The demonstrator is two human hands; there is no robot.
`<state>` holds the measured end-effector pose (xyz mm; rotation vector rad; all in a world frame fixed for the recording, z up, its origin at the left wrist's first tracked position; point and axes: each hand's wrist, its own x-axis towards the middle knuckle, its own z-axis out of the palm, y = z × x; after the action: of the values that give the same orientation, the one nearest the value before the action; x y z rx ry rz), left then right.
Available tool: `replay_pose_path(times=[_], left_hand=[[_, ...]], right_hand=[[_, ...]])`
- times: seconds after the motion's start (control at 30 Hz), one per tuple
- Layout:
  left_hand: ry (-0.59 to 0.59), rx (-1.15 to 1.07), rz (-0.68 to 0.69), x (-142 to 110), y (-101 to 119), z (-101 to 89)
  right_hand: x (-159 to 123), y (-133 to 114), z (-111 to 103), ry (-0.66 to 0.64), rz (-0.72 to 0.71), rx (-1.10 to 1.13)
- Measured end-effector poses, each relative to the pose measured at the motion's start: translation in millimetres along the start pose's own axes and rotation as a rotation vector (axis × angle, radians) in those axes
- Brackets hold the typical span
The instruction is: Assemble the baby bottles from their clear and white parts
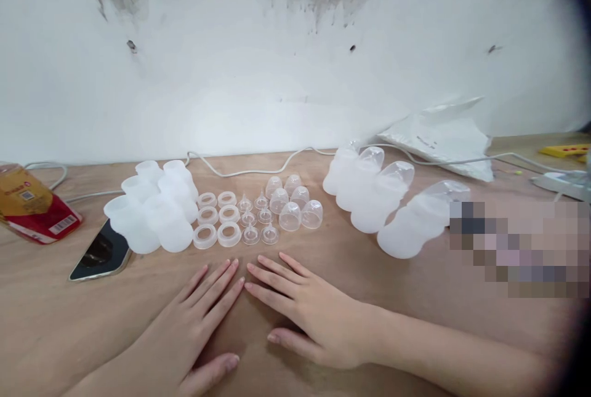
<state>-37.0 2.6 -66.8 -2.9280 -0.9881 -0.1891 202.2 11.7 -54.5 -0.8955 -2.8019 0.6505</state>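
My left hand (201, 317) and my right hand (311, 311) lie flat on the wooden table (152, 317), fingers spread, holding nothing. Just beyond the fingertips, clear silicone nipples (249, 218) stand in two columns. To their left are two columns of white collar rings (205, 236), and to their right clear dome caps (290, 217). Several open, frosted white baby bottles (173, 224) are grouped at the left. At the right, a slanting row of bottles with clear caps on, such as the nearest capped bottle (406, 231), stands apart from both hands.
A phone (101, 255) lies beside the open bottles, and a red and yellow drink container (37, 206) stands at far left. A white cable (249, 172) runs along the wall. Behind the capped bottles is a plastic bag (443, 138); a power strip (563, 184) sits at right.
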Motion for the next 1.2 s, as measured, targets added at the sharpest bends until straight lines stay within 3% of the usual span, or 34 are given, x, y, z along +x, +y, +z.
replay_pose_path(times=[0.17,0.27,0.37,0.43,0.53,0.67,0.8,0.97,1.07,1.2], left_hand=[[0.020,-0.091,-0.022,-5,1,1.3],[0.090,-0.076,-0.052,0,-3,-0.9],[0.224,0.020,-0.110,17,-14,-2.0],[0.301,0.107,-0.130,30,-24,1.3],[0.374,0.157,-0.110,43,-33,11.8],[0.472,0.096,-0.106,42,-32,21.2],[0.473,0.065,-0.179,38,-27,20.2],[0.403,0.100,-0.233,38,-26,19.0],[0.393,0.046,-0.236,36,-26,17.1],[0.559,-0.276,-0.258,35,-23,14.1]], right_hand=[[0,0,2,0.036,-0.031,-0.086],[6,7,2,0.240,0.003,-0.126],[18,17,-2,0.494,0.194,-0.080],[28,22,-4,0.566,0.312,-0.001],[39,27,-3,0.554,0.427,0.085],[44,31,0,0.450,0.529,0.039],[44,35,1,0.424,0.556,-0.020],[36,37,4,0.525,0.424,0.039],[30,35,5,0.676,0.265,0.002],[28,30,7,0.899,0.012,0.040]])
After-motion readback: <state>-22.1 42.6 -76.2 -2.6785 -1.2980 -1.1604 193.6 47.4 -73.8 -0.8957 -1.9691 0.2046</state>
